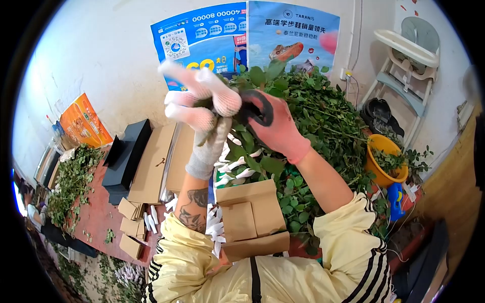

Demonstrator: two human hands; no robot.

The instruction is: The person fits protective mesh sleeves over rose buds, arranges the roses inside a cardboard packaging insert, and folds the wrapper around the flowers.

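Several pinkish flower buds in white net sleeves (pixel 225 98) are bunched together in front of me, their leafy stems (pixel 247 146) running down to the right. My left hand (pixel 211 141), in a pale grey-white glove, is closed round the bunch just below the buds; some of its fingers are hidden behind them. A pink glove with a dark palm covers my right hand (pixel 277 126). Its thumb and fingers are curled against the stems and leaves beside the buds, and what exactly they pinch is hidden.
A large heap of leafy stems (pixel 323 116) covers the table's right side. Nearby are an open cardboard box (pixel 255 212), white sleeves (pixel 216 224), flat cardboard (pixel 151 166), a black box (pixel 126 159), an orange bucket (pixel 379 164) and a high chair (pixel 409 55). Another person (pixel 35 214) is at far left.
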